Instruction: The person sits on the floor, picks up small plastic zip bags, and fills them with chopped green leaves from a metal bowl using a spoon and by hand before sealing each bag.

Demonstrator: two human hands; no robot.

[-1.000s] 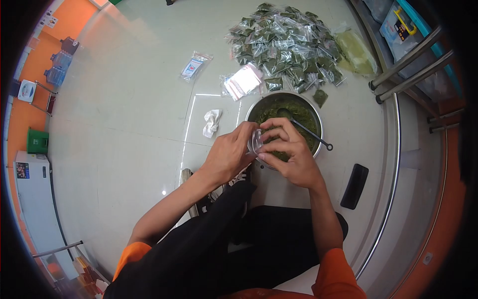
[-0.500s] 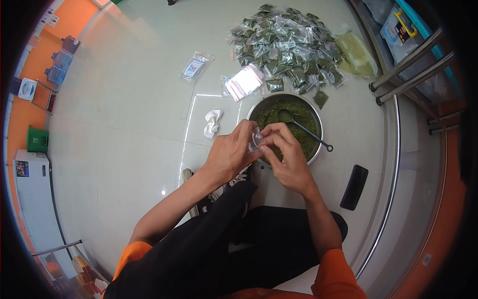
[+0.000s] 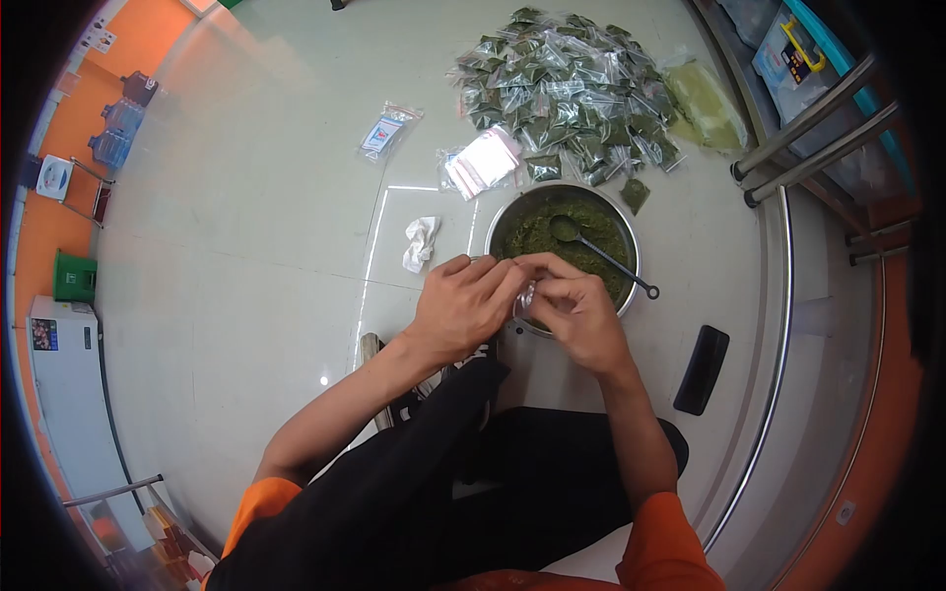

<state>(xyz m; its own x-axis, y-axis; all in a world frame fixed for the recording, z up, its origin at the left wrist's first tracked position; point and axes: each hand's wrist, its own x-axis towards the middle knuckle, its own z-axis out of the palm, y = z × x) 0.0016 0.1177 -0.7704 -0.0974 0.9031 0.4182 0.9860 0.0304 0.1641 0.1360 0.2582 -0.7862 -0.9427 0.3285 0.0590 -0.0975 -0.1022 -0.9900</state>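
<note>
My left hand [image 3: 465, 303] and my right hand [image 3: 581, 317] meet over the near rim of a metal bowl [image 3: 636, 258]. Both are closed on a small clear plastic bag [image 3: 524, 298], mostly hidden by the fingers. Chopped green paste [image 3: 581, 222] lies in the bowl, with a dark spoon [image 3: 611, 258] resting in it, its handle over the right rim. Beyond the bowl is a large pile of small filled bags [image 3: 567, 94], and one filled bag [image 3: 635, 194] lies beside the rim. A stack of flat bags [image 3: 483, 163] is left of the pile.
A crumpled tissue [image 3: 420, 243] and a bag packet [image 3: 387, 132] lie on the floor to the left. At the right are a black phone [image 3: 702, 369], metal rails [image 3: 783, 325] and a large bag of green liquid [image 3: 706, 101]. My legs [image 3: 443, 463] are below the bowl.
My left hand has turned knuckles-up, its fingers folded over the bag. The bag has shifted slightly right and down, and my hands are closer together.
</note>
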